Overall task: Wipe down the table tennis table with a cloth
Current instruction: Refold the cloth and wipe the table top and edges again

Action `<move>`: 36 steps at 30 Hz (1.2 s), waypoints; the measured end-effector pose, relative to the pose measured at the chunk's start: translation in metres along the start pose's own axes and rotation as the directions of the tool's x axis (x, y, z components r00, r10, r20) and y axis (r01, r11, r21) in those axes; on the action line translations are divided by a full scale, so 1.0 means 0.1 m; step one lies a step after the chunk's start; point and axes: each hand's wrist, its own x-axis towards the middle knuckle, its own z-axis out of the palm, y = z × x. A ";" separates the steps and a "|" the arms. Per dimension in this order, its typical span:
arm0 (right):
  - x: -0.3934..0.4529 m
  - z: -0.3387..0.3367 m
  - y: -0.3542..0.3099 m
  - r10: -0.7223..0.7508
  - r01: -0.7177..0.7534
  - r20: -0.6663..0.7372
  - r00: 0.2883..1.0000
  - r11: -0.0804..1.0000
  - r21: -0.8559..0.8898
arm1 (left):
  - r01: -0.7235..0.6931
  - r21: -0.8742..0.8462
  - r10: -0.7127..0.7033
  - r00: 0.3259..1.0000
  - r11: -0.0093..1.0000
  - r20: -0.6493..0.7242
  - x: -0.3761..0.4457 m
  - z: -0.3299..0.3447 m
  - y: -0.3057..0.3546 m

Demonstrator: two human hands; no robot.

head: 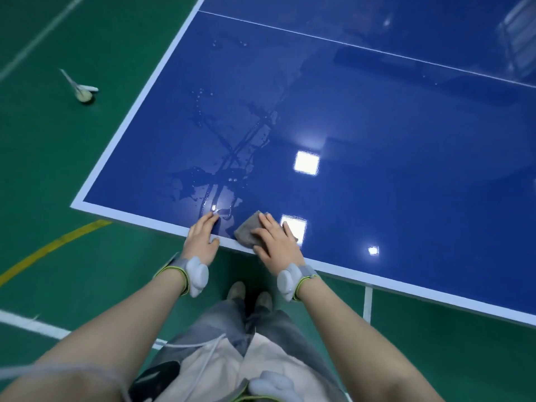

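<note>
Head view, near to far. Nearest, the person's forearms reach forward over the green floor (87, 158), each wrist carrying a grey band with a white sensor. At the near edge of the blue worktop (377, 126), the right hand (277, 237) lies flat with fingers extended on a small grey cloth (246, 232), pressing it onto the surface beside the white border; it grasps nothing. Just to the left, the left hand (201, 235) rests on the same edge, fingers straight and released, fingertips touching the wet zone. Beyond both hands, a patch of water streaks and droplets (226, 158) runs toward the far left of the worktop, with scattered drops farther out. Farther still, the white centre line (362, 47) crosses the surface. On the floor to the far left lies a small white object (84, 91), not identifiable.

Risks, as judged: the cloth is small against the wet area, so it may saturate and smear water rather than lift it. Strokes toward the near edge could push water onto the floor by the feet, a slip hazard. A flat palm may slide off the cloth.
</note>
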 end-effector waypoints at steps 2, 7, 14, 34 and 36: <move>-0.05 -0.10 0.08 0.018 -0.017 -0.050 0.999 1.000 0.020 | 0.018 0.002 -0.018 1.000 1.000 -0.001 0.01 -0.01 -0.01; -0.13 -0.12 0.02 0.161 -0.145 -0.201 0.966 0.985 0.092 | 0.017 0.026 -0.016 1.000 1.000 -0.021 0.01 0.02 -0.01; 0.00 -0.01 -0.30 0.173 -0.147 -0.166 0.971 0.976 0.160 | -0.074 0.008 0.073 0.997 0.997 0.038 0.06 -0.11 -0.10; 0.21 0.18 -0.91 0.615 -0.520 -0.127 0.778 0.744 0.420 | -0.477 0.260 0.349 0.841 0.840 0.413 0.31 -0.29 -0.16; 0.14 0.21 -0.94 0.645 -0.555 -0.127 0.754 0.728 0.403 | -0.532 0.302 0.376 0.812 0.791 0.446 0.36 -0.33 -0.21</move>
